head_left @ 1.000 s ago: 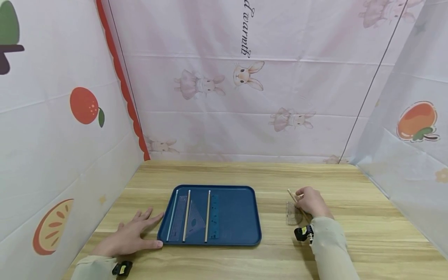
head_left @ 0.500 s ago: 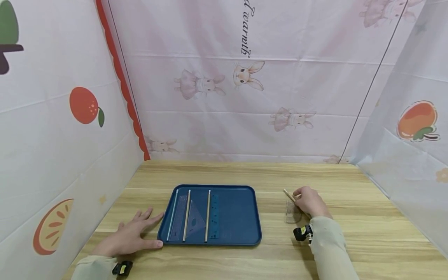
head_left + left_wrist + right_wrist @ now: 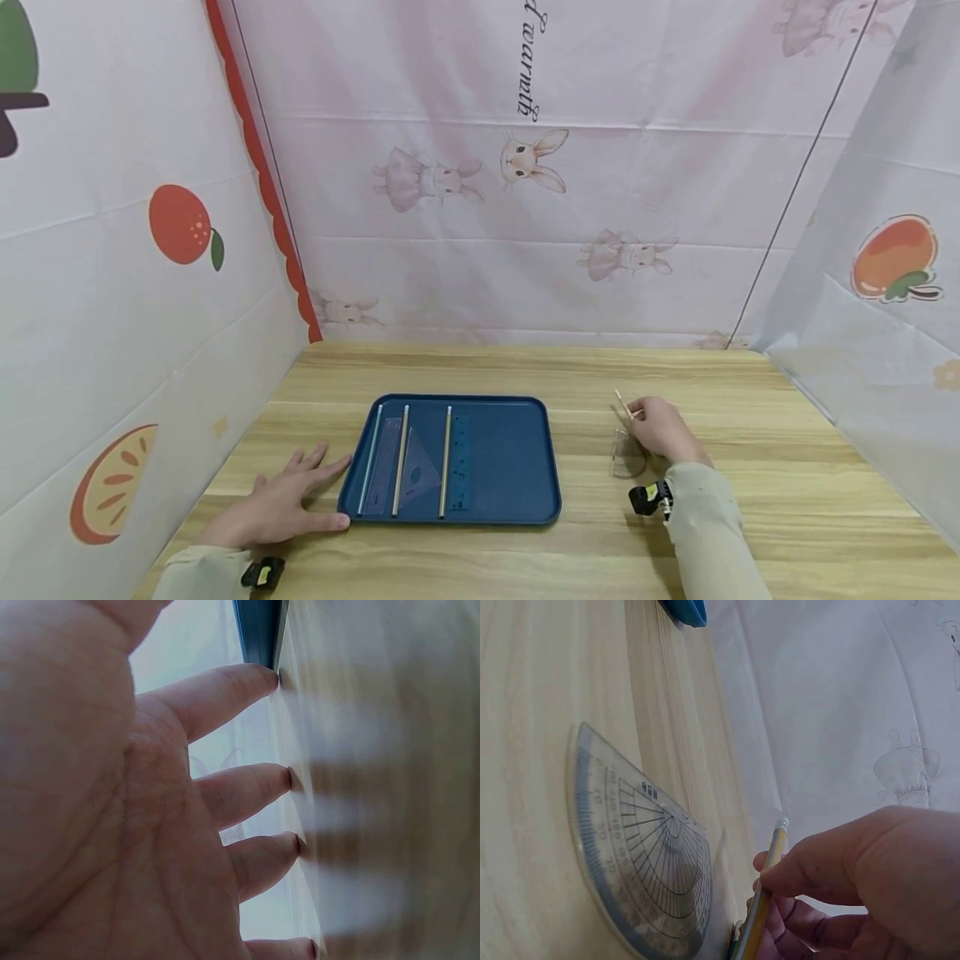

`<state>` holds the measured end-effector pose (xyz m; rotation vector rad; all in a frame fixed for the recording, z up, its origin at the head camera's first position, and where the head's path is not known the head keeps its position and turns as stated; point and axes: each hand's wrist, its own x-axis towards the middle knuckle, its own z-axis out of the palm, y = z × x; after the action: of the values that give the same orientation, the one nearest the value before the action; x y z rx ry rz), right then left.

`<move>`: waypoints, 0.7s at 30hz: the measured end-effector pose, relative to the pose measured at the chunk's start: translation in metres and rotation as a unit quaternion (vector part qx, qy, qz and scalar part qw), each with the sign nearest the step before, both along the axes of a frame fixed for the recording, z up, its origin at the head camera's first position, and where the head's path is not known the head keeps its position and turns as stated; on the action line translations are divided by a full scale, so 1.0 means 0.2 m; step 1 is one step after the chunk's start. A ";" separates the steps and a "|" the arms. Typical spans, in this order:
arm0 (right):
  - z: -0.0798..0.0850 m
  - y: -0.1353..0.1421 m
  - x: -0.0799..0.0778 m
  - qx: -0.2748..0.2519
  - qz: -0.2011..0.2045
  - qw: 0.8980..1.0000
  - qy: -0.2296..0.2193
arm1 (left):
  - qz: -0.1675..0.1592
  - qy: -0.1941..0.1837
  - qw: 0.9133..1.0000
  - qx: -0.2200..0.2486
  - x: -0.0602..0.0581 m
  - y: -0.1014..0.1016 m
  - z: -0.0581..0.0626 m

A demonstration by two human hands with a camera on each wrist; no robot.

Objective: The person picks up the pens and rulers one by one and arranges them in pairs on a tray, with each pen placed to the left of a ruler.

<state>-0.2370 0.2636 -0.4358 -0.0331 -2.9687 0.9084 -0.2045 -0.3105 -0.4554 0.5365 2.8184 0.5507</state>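
My right hand (image 3: 663, 429) pinches a yellow pencil (image 3: 759, 911) between thumb and fingers, its white eraser end tilted up. Flat on the table beside that hand lies a clear protractor (image 3: 649, 859). My left hand (image 3: 281, 500) rests on the table with fingers spread, thumb and index fingertip at the left rim of a blue tray (image 3: 517, 462). In the tray, from left to right, are a teal pencil (image 3: 370, 462), a clear ruler (image 3: 386, 467), a pencil (image 3: 401, 462), a clear set square (image 3: 417, 475), another pencil (image 3: 446, 462) and a blue ruler (image 3: 460, 467).
The wooden table (image 3: 585, 375) meets printed cloth walls at the back and both sides. The tray's right part is bare blue surface. A strip of table lies between tray and protractor.
The pencil in my right hand has been lifted and tipped up, its far end rising off the table by the protractor. The protractor shifted slightly left. My left hand stays put.
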 end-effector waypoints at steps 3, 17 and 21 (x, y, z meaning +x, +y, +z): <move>0.01 0.00 0.00 -0.006 -0.005 1.000 -0.006 | 0.001 0.001 1.000 -0.001 0.00 0.00 0.00; -0.03 0.02 -0.01 -0.062 0.006 0.998 -0.020 | 0.001 -0.004 1.000 0.006 0.01 0.00 0.01; -0.02 0.02 0.00 -0.094 0.013 0.995 -0.019 | 0.004 -0.005 1.000 0.005 0.01 0.00 0.01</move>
<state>-0.2380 0.2670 -0.4396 -0.0179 -2.9142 1.1999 -0.2033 -0.3102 -0.4540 0.5244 2.8115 0.5685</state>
